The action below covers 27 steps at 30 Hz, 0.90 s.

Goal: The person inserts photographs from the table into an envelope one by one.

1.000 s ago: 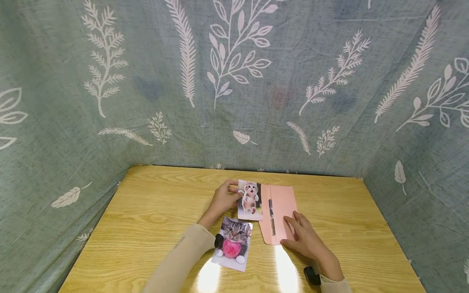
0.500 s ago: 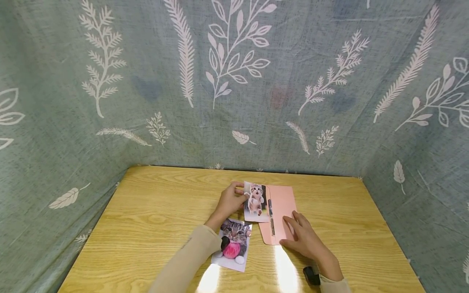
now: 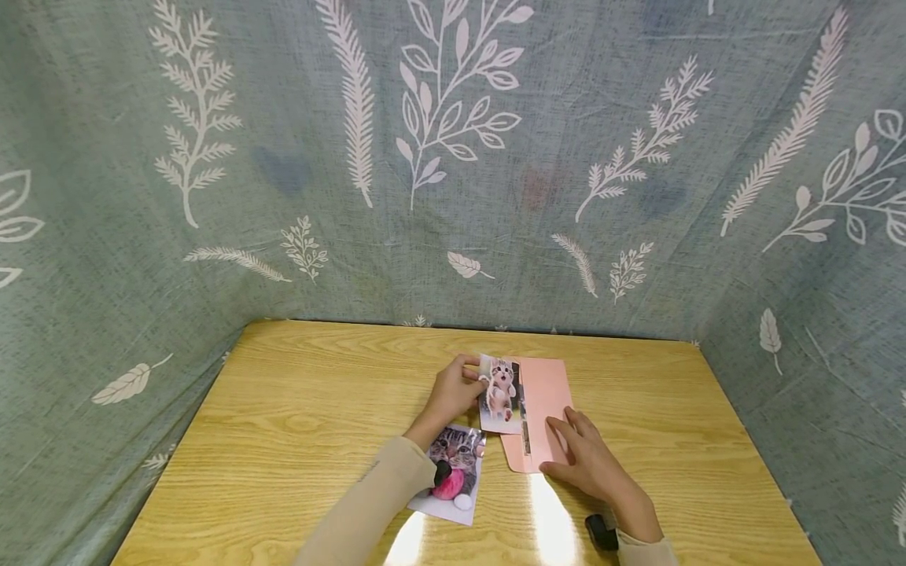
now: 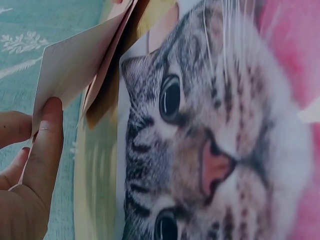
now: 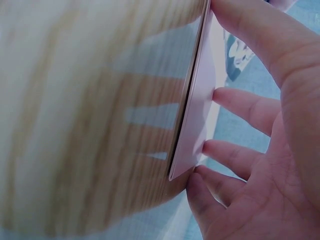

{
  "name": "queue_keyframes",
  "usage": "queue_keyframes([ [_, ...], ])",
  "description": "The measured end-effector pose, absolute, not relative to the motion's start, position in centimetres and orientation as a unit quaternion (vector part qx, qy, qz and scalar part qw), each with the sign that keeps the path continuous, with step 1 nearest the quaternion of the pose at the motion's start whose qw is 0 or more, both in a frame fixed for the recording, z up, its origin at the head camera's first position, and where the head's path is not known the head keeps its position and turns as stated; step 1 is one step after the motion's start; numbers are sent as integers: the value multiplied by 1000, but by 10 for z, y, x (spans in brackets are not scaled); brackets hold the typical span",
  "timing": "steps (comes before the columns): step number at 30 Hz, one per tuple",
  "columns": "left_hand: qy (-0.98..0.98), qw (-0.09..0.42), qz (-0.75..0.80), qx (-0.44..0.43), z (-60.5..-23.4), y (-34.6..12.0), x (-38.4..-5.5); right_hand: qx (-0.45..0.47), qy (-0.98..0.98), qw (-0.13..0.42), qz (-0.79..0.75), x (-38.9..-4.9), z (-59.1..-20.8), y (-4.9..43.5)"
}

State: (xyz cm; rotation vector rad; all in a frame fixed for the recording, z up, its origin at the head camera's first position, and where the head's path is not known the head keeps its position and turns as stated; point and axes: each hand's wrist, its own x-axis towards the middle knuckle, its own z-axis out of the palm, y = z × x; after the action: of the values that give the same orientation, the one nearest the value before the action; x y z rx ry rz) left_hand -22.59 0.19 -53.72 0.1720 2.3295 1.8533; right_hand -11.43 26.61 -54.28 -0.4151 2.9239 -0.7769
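Observation:
My left hand (image 3: 451,395) pinches the left edge of a kitten photo card (image 3: 500,401) between thumb and fingers. The card's right edge lies over the opening of a pink envelope (image 3: 550,385); whether it has gone inside I cannot tell. In the left wrist view the card (image 4: 75,65) tilts up off the table. Through the envelope's slit a strip of another picture (image 3: 526,440) shows. My right hand (image 3: 587,460) rests on the envelope's lower right with fingers spread, and its fingertips touch the envelope (image 5: 197,115) in the right wrist view.
A second photo card (image 3: 463,503), a tabby cat with a pink ball, lies on the wooden table (image 3: 297,440) partly under the left wrist. Patterned grey-green cloth (image 3: 396,259) hangs behind and at both sides. Light glares off the table's front.
My left hand has slid the kitten photo card to the right and slightly nearer, onto the envelope's opening. My right hand and the envelope have stayed in place.

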Motion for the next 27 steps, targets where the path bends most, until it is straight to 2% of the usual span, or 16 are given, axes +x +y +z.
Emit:
queue_keyframes([
  [13, 786, 106, 606, 69, -538, 11, -218, -132, 955, 54, -259, -114, -543, 266],
  [27, 784, 129, 604, 59, -541, 10, -214, -142, 953, 36, -264, -114, -543, 267],
])
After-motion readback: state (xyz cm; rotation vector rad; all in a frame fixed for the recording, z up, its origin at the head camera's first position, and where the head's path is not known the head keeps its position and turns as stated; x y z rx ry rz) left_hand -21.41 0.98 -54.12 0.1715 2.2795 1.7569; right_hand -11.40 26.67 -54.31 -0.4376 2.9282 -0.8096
